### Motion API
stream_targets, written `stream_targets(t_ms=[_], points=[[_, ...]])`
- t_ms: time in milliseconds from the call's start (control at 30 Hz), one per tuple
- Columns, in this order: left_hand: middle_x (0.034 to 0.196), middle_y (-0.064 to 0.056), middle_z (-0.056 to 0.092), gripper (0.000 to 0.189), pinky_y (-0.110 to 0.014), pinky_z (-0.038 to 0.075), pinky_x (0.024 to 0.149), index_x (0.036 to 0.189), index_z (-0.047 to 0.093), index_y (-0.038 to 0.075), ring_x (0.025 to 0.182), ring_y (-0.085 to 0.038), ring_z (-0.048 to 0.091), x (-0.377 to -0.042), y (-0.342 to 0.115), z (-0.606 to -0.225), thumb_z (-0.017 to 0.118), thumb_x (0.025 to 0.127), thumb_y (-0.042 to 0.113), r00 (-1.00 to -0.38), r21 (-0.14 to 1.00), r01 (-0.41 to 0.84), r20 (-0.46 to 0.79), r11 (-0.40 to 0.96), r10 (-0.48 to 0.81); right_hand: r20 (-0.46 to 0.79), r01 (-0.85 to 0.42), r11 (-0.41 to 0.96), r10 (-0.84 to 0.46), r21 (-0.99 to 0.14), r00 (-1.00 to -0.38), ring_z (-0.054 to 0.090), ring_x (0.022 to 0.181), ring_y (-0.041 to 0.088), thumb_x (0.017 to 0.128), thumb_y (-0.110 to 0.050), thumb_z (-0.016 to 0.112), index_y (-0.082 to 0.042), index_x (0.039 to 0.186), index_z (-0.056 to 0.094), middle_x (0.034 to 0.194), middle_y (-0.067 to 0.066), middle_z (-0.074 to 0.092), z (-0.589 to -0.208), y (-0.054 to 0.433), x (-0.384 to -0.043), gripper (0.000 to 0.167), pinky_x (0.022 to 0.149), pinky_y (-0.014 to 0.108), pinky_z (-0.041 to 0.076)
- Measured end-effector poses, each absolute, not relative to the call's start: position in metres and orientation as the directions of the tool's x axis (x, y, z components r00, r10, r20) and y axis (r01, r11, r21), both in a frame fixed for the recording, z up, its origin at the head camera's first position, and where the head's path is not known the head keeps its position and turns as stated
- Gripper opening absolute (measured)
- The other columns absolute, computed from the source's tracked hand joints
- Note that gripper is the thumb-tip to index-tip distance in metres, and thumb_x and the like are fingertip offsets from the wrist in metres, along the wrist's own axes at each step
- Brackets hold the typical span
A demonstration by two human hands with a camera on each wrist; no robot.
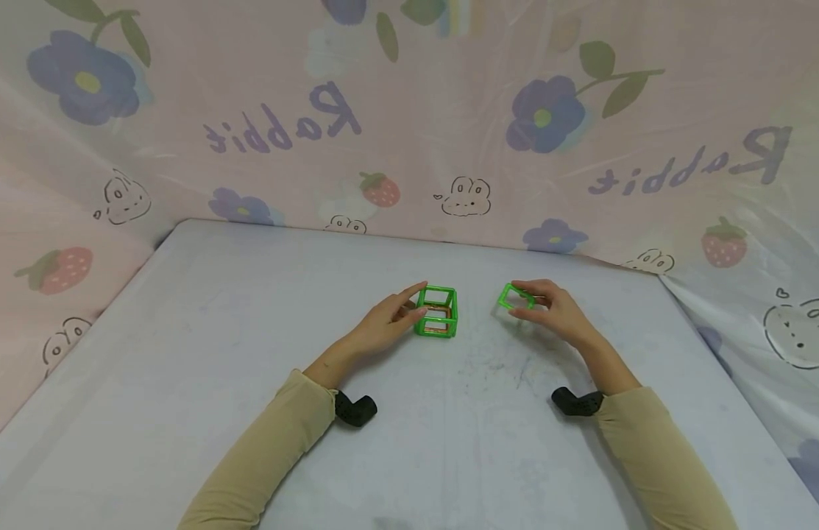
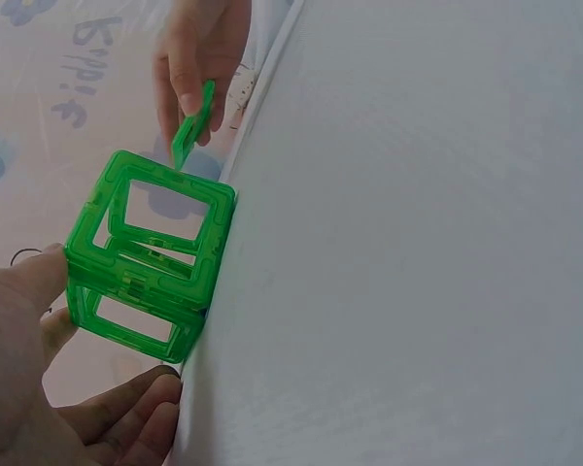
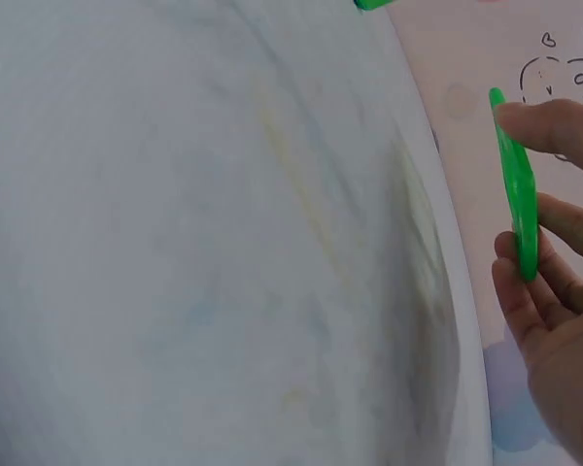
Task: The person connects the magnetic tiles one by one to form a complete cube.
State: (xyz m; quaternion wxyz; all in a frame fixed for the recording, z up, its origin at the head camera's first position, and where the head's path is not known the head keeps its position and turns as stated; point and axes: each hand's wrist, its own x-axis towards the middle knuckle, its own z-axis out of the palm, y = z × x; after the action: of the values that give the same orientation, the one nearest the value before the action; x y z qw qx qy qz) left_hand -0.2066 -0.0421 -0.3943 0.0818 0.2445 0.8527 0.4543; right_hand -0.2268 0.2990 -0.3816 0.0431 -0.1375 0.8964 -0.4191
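Note:
Just left of the table's middle stands an open-framed cube (image 1: 456, 313) of green magnetic tiles, with a reddish-orange square frame (image 1: 438, 308) showing low inside it. My left hand (image 1: 380, 324) holds the cube by its left side, thumb near the front edge and index finger at the far corner. In the left wrist view the cube (image 2: 219, 233) shows its green square frames joined edge to edge. To the right, my right hand (image 1: 556, 313) pinches one green square magnetic tile (image 1: 504, 296) between thumb and fingers, raised over the table. The right wrist view shows that tile (image 3: 521, 194) edge-on.
A white-covered table (image 1: 435, 456) lies under both hands, with faint coloured marks (image 1: 508, 369) near its middle. A printed curtain (image 1: 409, 110) rises behind and at the sides. Black wrist devices (image 1: 357, 410) sit at both sleeve cuffs.

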Motion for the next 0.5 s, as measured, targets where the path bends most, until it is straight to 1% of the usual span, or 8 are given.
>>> stream_targets(t_ms=[300,500], points=[[0.13,-0.017,0.054,0.055,-0.044,0.044,0.094,0.152,0.029,0.02,0.107,-0.025,0.056,-0.207,-0.043,-0.395,0.046,0.102,0.034,-0.865,0.818,0.34,0.078,0.464,0.496,0.067,-0.253,0.579,-0.323,-0.775,-0.944,0.043,0.124,0.031,0.087,-0.019,0.072,-0.004,0.136,0.052,0.134,0.017,0.046,-0.379,0.286,-0.227,0.055,0.109,0.052,0.031],[0.13,-0.017,0.054,0.055,-0.044,0.044,0.093,0.152,0.029,0.019,0.107,-0.025,0.056,-0.208,-0.043,-0.396,0.046,0.102,0.034,-0.86,0.817,0.349,0.087,0.458,0.502,0.088,-0.283,0.525,-0.365,-0.803,-0.927,0.045,0.123,0.03,0.086,-0.014,0.072,-0.004,0.136,0.053,0.132,0.016,0.048,-0.377,0.279,-0.226,0.054,0.109,0.052,0.03]])
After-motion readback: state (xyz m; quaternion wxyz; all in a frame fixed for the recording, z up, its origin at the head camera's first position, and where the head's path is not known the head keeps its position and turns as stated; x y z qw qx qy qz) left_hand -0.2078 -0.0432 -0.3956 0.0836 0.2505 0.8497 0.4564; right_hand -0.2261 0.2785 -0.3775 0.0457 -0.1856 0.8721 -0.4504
